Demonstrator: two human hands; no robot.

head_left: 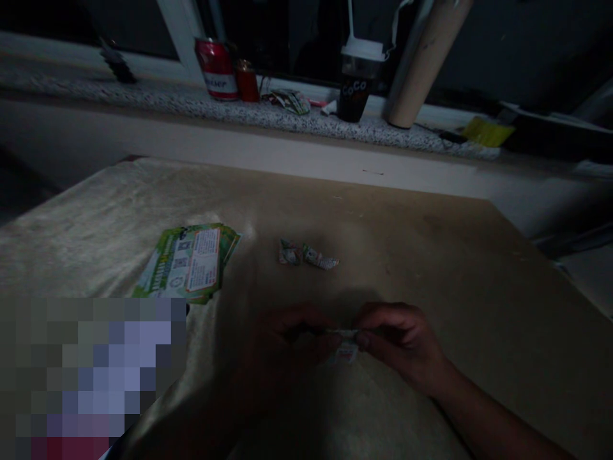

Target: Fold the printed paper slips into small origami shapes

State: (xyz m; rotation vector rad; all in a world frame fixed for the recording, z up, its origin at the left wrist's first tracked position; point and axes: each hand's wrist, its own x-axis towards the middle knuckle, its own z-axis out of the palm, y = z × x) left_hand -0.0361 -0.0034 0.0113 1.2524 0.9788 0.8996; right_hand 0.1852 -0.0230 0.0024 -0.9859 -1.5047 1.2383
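Note:
Between my two hands, low in the middle of the head view, is a small piece of folded printed paper (347, 352). My left hand (299, 335), dark in shadow, pinches its left side between thumb and fingers. On the other side my right hand (402, 338) is closed on the paper's right edge, thumb against the fingers. Just beyond them on the table lie two small folded paper pieces, one on the left (290, 252) and one on the right (320, 257). A fanned stack of green printed leaflets (205, 259) rests farther left.
The table (407, 243) has a pale cover and meets a wall below a speckled windowsill (282, 121). On the sill stand a red can (216, 70), an orange-red lighter-like object (248, 83), a dark lidded cup with straw (354, 86) and a cardboard tube (424, 64). The lower left is pixelated.

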